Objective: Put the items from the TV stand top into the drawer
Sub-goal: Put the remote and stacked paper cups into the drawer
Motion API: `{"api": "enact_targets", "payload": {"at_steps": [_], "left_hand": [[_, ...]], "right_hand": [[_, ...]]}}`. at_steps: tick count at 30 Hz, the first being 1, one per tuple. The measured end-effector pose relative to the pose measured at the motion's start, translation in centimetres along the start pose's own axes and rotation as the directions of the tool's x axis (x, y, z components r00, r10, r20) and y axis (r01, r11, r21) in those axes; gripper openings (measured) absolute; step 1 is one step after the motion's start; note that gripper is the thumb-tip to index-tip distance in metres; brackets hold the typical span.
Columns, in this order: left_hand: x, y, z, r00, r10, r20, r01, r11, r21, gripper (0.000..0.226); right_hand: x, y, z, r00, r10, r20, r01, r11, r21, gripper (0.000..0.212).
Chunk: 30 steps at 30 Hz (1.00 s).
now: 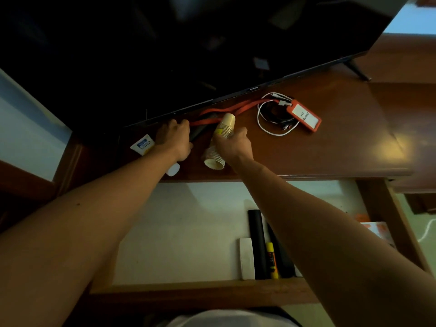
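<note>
On the brown TV stand top [330, 142], my right hand [233, 143] is closed around a stack of paper cups [224, 128] lying on its side. My left hand [175, 139] is closed on a dark flat object [200, 132] under the TV's lower edge, beside a red lanyard [224, 110]. The lanyard's red badge holder [304, 116] rests on a coil of white and black cables [276, 119]. A small white and blue packet [142, 145] lies left of my left hand. The open drawer [188, 232] is below, with a white bottom.
A large black TV [188, 55] overhangs the back of the stand, its foot [357, 70] at the right. A small white cap-like thing [173, 169] shows under my left wrist. The drawer holds a black tube [257, 241], a yellow glue stick [271, 258] and a white strip [246, 258].
</note>
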<state>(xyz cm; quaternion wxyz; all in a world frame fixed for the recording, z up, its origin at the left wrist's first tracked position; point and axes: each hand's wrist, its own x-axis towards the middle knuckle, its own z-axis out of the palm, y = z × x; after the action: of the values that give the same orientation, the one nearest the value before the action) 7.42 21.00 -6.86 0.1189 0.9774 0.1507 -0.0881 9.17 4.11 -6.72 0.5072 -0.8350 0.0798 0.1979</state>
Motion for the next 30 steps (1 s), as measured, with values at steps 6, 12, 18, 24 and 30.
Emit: {"api": "enact_targets", "payload": {"at_steps": [6, 12, 18, 24, 30], "left_hand": [[-1.4, 2.4, -0.4, 0.999, -0.006, 0.034, 0.010, 0.992, -0.128, 0.061], [-2.6, 4.7, 0.8, 0.991, -0.018, 0.130, 0.051, 0.964, -0.262, 0.072], [-2.9, 5.6, 1.5, 0.988, -0.067, 0.138, 0.098, 0.968, -0.230, 0.074], [-2.6, 6.1, 1.3, 0.993, -0.064, 0.103, 0.082, 0.981, -0.174, 0.064], [-4.8, 6.1, 2.1, 0.992, -0.061, 0.112, 0.090, 0.956, -0.279, 0.052]], "right_hand": [[-0.6, 1.4, -2.1, 0.999, 0.036, -0.003, -0.036, 0.996, -0.079, 0.074], [-0.3, 2.3, -4.0, 0.995, 0.090, 0.037, -0.081, 0.978, -0.192, 0.078], [0.1, 3.1, -4.4, 1.000, 0.018, 0.018, -0.014, 0.982, -0.190, 0.068], [-0.7, 3.2, -5.3, 0.993, 0.100, 0.061, -0.092, 0.989, -0.117, 0.061], [-3.7, 5.5, -5.5, 0.996, 0.078, 0.037, -0.073, 0.990, -0.118, 0.053]]}}
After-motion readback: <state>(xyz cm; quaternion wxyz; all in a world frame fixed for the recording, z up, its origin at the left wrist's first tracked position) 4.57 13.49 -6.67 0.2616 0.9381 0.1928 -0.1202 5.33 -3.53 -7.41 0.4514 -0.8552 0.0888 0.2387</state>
